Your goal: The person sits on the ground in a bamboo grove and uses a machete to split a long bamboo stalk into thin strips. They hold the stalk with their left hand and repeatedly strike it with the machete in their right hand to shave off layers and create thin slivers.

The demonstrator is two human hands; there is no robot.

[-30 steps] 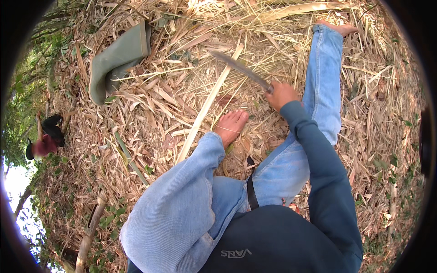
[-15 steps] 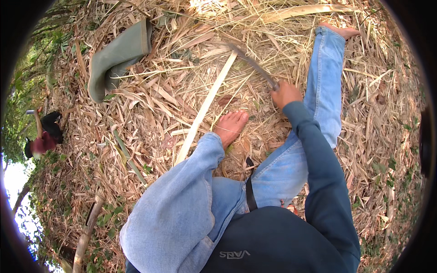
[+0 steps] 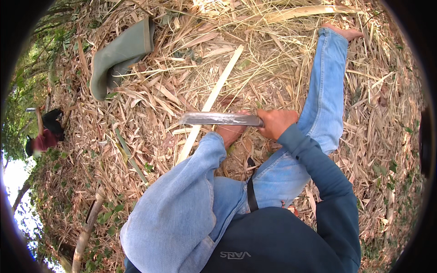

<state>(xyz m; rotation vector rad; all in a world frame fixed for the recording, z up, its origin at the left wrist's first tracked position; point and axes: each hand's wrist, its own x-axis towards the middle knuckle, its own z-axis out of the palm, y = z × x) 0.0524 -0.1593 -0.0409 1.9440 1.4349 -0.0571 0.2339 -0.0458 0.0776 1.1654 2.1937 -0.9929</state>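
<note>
Right hand point(image 3: 277, 123) grips a long blade point(image 3: 218, 118), mid-frame.
Leaf litter point(image 3: 261, 93) lies open above, blue jeans point(image 3: 170, 214) bound it below and right; the blade points left from the hand, across a pale strip point(image 3: 222, 85).

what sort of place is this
Outdoors, probably a woodland or bamboo clearing: dry leaf litter covers the ground, green foliage grows along the left edge, and a woody pole shows at the lower left.

Outdoor woodland; dry leaf litter point(image 3: 378, 132); leafy green undergrowth point(image 3: 22, 98)
</note>
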